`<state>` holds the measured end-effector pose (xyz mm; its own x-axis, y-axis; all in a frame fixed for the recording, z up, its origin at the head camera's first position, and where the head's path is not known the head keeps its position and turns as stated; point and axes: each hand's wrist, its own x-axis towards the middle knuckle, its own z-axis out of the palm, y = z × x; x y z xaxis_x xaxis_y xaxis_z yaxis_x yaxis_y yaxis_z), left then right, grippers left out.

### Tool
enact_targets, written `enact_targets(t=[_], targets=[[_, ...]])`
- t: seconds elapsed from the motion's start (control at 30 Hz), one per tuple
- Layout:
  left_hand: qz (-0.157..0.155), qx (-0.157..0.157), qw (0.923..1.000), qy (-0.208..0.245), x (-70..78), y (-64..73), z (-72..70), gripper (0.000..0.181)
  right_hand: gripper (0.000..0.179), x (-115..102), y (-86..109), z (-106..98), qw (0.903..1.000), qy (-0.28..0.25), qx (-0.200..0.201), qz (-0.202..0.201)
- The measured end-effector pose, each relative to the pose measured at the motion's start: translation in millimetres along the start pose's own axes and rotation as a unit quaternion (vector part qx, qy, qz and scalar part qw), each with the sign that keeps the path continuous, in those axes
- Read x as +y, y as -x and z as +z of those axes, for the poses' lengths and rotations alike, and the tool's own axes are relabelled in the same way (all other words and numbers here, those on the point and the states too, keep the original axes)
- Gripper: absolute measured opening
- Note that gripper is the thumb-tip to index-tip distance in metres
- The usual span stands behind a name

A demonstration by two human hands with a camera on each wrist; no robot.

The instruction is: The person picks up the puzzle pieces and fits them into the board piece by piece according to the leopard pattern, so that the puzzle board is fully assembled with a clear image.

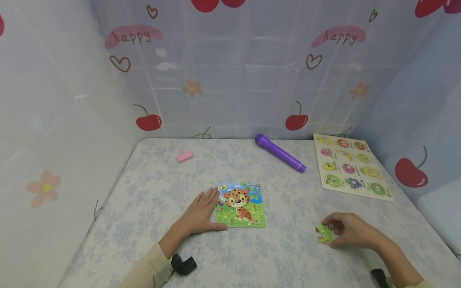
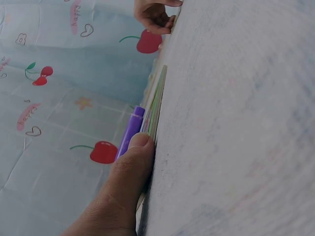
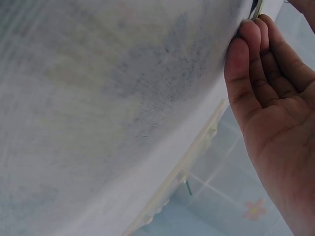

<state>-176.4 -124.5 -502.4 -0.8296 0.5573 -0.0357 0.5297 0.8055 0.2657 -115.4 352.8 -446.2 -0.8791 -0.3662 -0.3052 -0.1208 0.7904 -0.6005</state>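
Note:
A square leopard jigsaw puzzle (image 1: pixel 239 205) lies flat on the table in the head view. My left hand (image 1: pixel 197 217) rests at its left side, fingers extended along the edge and thumb by the lower left corner. The left wrist view shows the thumb (image 2: pixel 130 167) against the puzzle's thin edge (image 2: pixel 157 101). Off to the right, my right hand (image 1: pixel 354 232) pinches a small green puzzle piece (image 1: pixel 325 234) between thumb and fingers, low over the table. In the right wrist view the curled fingers (image 3: pixel 251 73) hide most of that piece.
Behind the puzzle lies a purple toy microphone (image 1: pixel 281 153). A pink eraser-like block (image 1: pixel 185 156) sits at the back left. At the back right is a fruit picture board (image 1: pixel 354 166). Patterned curtains (image 1: pixel 230 72) border the flowered tablecloth (image 1: pixel 151 176) at the back and sides.

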Motion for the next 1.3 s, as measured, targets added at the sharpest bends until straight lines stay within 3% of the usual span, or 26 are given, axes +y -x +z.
enact_targets(t=[0.53,0.77,1.3], targets=[[-0.002,0.001,1.0000,-0.004,-0.9,0.1,0.6,0.119,0.057,-0.9,1.4,-3.2,0.9994,0.009,0.030,0.013],[0.000,0.001,1.0000,-0.004,-1.3,0.6,1.4,0.119,0.057,-1.3,-1.4,-0.8,0.9987,0.008,0.035,0.037],[-0.003,-0.001,1.0000,-0.005,-0.2,-0.6,0.9,0.120,0.055,-4.4,-3.9,0.0,0.9981,0.028,0.041,0.036]])
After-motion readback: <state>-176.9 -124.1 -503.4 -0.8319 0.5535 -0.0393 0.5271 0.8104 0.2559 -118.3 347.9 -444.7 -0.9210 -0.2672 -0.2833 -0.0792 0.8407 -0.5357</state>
